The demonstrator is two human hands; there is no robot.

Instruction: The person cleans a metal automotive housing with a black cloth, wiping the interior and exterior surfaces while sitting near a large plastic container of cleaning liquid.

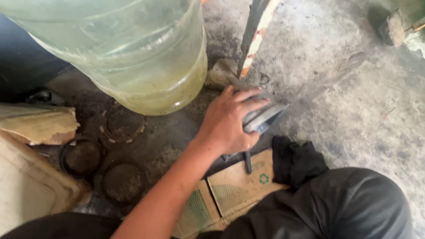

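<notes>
Metal piece (264,118), flat, grey and shiny, lies on the concrete floor (351,108) just ahead of the person's knee (359,212). One hand (229,120) rests on top of it, palm down, fingers (250,98) spread forward and pressed on its upper face, thumb side tucked under at the near edge. Which hand this is cannot be settled with certainty; the forearm (163,200) enters from lower left, so it is taken as the left. It is not fully closed: the fingers lie flat over the piece rather than curled round it. The other hand is out of view.

A thin dark rod (247,162) sticks out below the hand toward a flattened cardboard sheet (240,185), which lies on the floor under the forearm. A black cloth (293,159) is bunched just beside the cardboard, touching the dark trouser leg.

A large clear water jug (129,40), tinted greenish with a yellowish film near its base, stands to the left of the hand, near but apart from it. Round rust-coloured rings (123,124) mark the floor below the jug. A striped upright bar (257,28) rises from a small stone block (221,73) just beyond the fingertips. A dirty cream plastic slab (11,186) sits at the far left. A hammer-like tool (392,28) lies at the upper right, well apart from the hand.
</notes>
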